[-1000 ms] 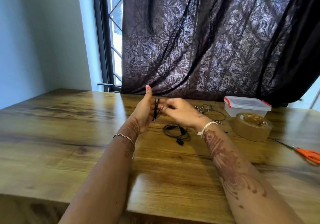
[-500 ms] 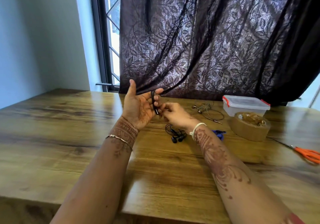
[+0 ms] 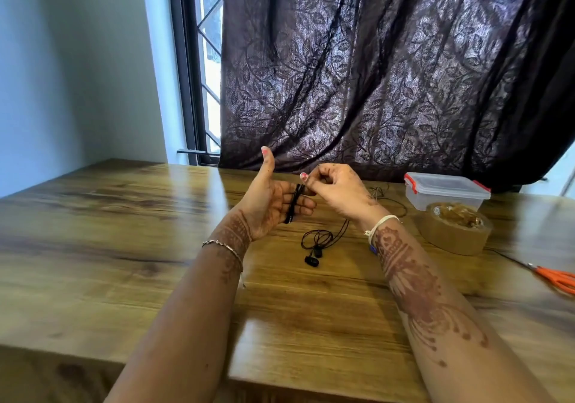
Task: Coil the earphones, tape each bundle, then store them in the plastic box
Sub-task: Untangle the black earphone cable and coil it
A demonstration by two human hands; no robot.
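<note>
A black earphone cable [image 3: 294, 203] is wound in several turns around the straight fingers of my left hand [image 3: 270, 203], thumb pointing up. My right hand [image 3: 334, 189] pinches the cable just right of those fingers. The rest of the cable hangs down to a loose loop and two black earbuds [image 3: 314, 254] on the wooden table [image 3: 124, 247]. A second, thinner earphone [image 3: 385, 194] lies partly hidden behind my right hand. The clear plastic box [image 3: 445, 191] with red clips is shut, at the back right. A brown tape roll [image 3: 455, 231] sits in front of it.
Orange-handled scissors [image 3: 557, 278] lie at the right edge of the table. A small blue thing [image 3: 372, 249] peeks from under my right wrist. A dark curtain [image 3: 373, 75] and a window stand behind the table.
My right hand has risen and carried the cable up over my left fingers, adding to the winding. The loop on the table has shifted, and both earbuds now lie lower.
</note>
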